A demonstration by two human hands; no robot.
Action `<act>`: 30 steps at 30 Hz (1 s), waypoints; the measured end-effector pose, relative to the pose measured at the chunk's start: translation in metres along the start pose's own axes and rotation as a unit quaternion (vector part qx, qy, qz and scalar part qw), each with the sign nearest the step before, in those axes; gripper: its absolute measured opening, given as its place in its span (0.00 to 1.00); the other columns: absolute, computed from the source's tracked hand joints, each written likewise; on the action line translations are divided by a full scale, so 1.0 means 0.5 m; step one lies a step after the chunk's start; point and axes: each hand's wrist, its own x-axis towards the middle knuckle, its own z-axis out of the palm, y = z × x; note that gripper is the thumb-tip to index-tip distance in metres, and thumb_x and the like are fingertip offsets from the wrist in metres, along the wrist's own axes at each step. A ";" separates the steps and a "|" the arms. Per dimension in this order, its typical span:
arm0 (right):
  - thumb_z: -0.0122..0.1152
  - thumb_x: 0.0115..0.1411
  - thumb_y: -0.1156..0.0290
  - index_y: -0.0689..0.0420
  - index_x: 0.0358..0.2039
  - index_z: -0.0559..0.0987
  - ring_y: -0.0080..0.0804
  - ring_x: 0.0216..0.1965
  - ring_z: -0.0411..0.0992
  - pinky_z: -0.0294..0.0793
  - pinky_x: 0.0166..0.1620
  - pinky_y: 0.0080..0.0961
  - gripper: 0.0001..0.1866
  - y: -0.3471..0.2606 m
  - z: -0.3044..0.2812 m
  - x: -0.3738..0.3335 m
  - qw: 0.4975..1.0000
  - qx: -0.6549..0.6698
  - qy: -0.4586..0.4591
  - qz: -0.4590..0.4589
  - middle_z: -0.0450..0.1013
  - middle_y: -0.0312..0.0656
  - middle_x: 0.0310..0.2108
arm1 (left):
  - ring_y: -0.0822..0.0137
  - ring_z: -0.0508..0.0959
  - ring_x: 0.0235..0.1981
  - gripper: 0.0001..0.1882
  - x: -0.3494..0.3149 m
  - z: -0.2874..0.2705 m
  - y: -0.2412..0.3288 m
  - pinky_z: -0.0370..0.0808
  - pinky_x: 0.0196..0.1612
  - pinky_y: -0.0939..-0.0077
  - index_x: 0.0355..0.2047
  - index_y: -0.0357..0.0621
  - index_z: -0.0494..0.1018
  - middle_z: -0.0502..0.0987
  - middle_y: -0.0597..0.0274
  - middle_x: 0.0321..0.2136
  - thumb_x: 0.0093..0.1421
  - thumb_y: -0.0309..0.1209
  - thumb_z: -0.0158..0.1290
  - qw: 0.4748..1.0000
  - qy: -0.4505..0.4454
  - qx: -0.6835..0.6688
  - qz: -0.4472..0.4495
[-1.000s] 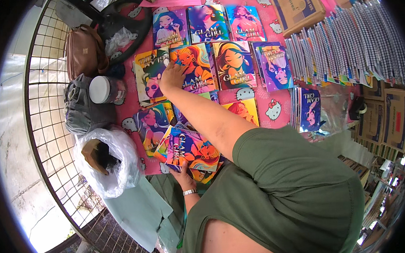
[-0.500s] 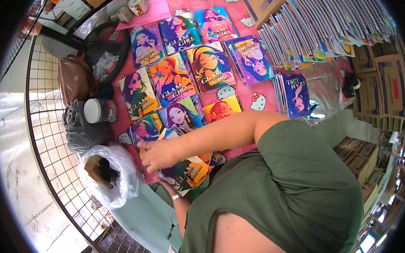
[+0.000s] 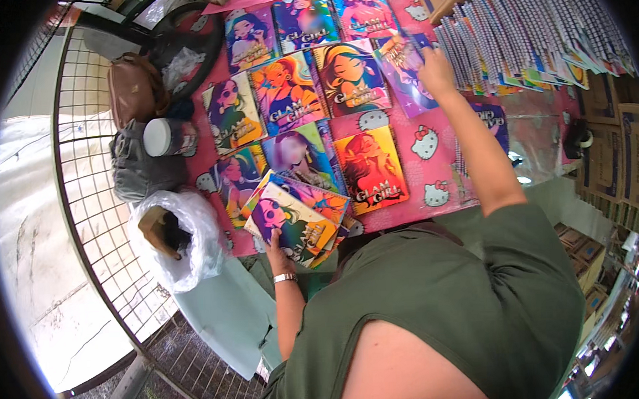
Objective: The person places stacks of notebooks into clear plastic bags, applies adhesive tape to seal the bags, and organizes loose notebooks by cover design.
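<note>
My left hand [image 3: 276, 253] grips a fanned handful of spiral notebooks [image 3: 298, 225] near the table's front edge. The top one has a cream and orange cover with a figure in sunglasses. Far to the right, my right hand [image 3: 435, 73] pinches the right edge of a purple notebook [image 3: 404, 71], whose cover looks blurred and catches glare; its fingertips are partly hidden. Rows of spiral notebooks with illustrated covers lie between the hands, among them a red-orange one [image 3: 372, 170] and a yellow-haired one [image 3: 351, 78].
A long row of upright spiral notebooks [image 3: 519, 37] fills the back right. Left on the pink tablecloth [image 3: 422, 181] are a white-lidded jar [image 3: 161, 138], a grey bag [image 3: 140, 168] and a brown bag [image 3: 135, 90]. A plastic-lined bin [image 3: 215, 257] stands front left; cartons [image 3: 606, 155] are stacked right.
My right hand has moved from beside the held notebooks to the purple notebook at the far right. My left hand still holds its handful. The view has shifted, and the red-orange notebook is now uncovered.
</note>
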 end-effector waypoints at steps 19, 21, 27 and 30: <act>0.51 0.61 0.62 0.56 0.66 0.55 0.56 0.53 0.66 0.65 0.54 0.46 0.34 -0.313 -0.026 -0.495 0.761 0.337 -0.509 -0.221 0.64 0.51 0.58 | 0.58 0.77 0.43 0.29 -0.076 0.002 0.111 0.75 0.49 0.63 0.49 0.37 0.69 0.77 0.55 0.42 0.48 0.39 0.55 0.993 -0.114 0.037 -0.001; 0.53 0.55 0.77 0.41 0.65 0.59 0.48 0.57 0.65 0.66 0.56 0.41 0.36 -0.210 -0.062 -0.471 0.826 0.374 -0.184 -0.379 0.63 0.46 0.60 | 0.57 0.76 0.46 0.32 -0.077 0.027 0.152 0.72 0.52 0.61 0.51 0.36 0.67 0.76 0.54 0.45 0.48 0.42 0.55 0.978 -0.178 0.079 0.075; 0.51 0.59 0.71 0.35 0.63 0.60 0.37 0.68 0.50 0.43 0.68 0.49 0.31 -0.005 -0.249 -0.421 0.816 0.141 0.129 -0.545 0.53 0.39 0.66 | 0.57 0.77 0.47 0.37 -0.057 0.335 0.143 0.74 0.52 0.62 0.57 0.32 0.62 0.73 0.47 0.49 0.52 0.44 0.54 0.892 -0.427 0.149 -0.026; 0.52 0.57 0.69 0.37 0.59 0.64 0.35 0.67 0.54 0.31 0.68 0.56 0.28 0.167 -0.333 -0.427 0.839 0.096 0.185 -0.504 0.60 0.36 0.60 | 0.60 0.77 0.45 0.34 -0.142 0.566 0.058 0.74 0.51 0.65 0.56 0.32 0.63 0.74 0.50 0.48 0.54 0.43 0.54 0.838 -0.479 0.243 -0.096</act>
